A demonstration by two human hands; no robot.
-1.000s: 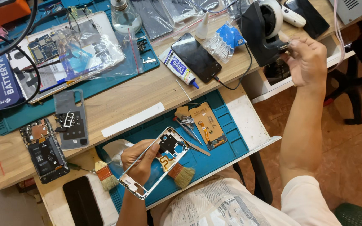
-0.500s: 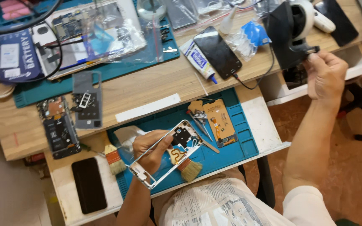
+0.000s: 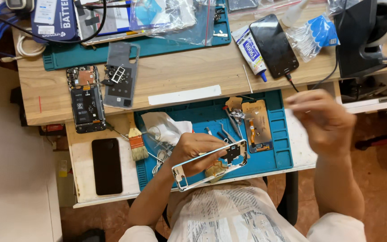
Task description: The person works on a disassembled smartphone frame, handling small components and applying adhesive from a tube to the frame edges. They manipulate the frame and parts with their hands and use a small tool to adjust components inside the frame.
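Left hand (image 3: pixel 198 150) closed around a stripped phone frame (image 3: pixel 211 163), gripped along its long edges and held tilted just above the blue work mat (image 3: pixel 274 157), probably so that the open inner side faces up toward the eyes and the thin frame does not flex; frame thus low in the middle of the view, over the near edge of the pull-out desk (image 3: pixel 81 179) and close to the lap. Right hand (image 3: pixel 321 121) raised to the right of the mat, blurred, fingers loosely bunched; cannot tell whether anything is pinched between them. Loose parts kept within short reach on the mat: a gold-coloured screen module (image 3: pixel 257 125) lying flat with its flex cable showing, small tools (image 3: pixel 231 123) just beside it, a crumpled white cloth (image 3: pixel 166 127) to the left; mat likely there to stop small pieces from rolling or sliding. A small brush (image 3: pixel 135 143) lying half on the mat's left edge, bristles pointing toward the lap, handy for dusting. A black phone (image 3: pixel 107 166) face down further left, apart from the work, and an opened phone body (image 3: pixel 85 98) with a grey back cover (image 3: pixel 119 76) beside it on the upper wooden desk (image 3: pixel 193 71), set aside out of the way. Glue tube (image 3: pixel 249 49) and another dark phone (image 3: pixel 274 45) on a cable further back, near a bag of cotton swabs (image 3: pixel 314 36).
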